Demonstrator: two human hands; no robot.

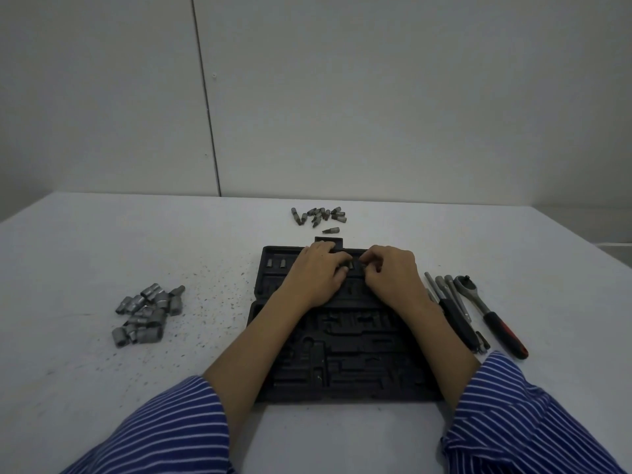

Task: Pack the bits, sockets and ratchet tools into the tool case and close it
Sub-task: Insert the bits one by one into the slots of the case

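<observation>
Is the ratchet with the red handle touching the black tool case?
Apart. The head view shows the ratchet lying to the right of the tool case, with the extension bars and bare table between them.

Tool case (342,350): lies open on the desk (102,388), in the middle, near the front edge.
Sockets (145,314): a heap on the desk, well left of the case.
Bits (319,216): a cluster behind the case, toward the wall (376,97); one bit lies apart, nearer the case.
Ratchet (492,314): on the desk right of the case, outermost.
Extension bars (451,302): between ratchet and case, just beside the case's right edge.
Left hand (316,275): over the case's far half, left of the right hand (393,275).
Seated pieces (277,262): two in the far-left row of the case.
</observation>
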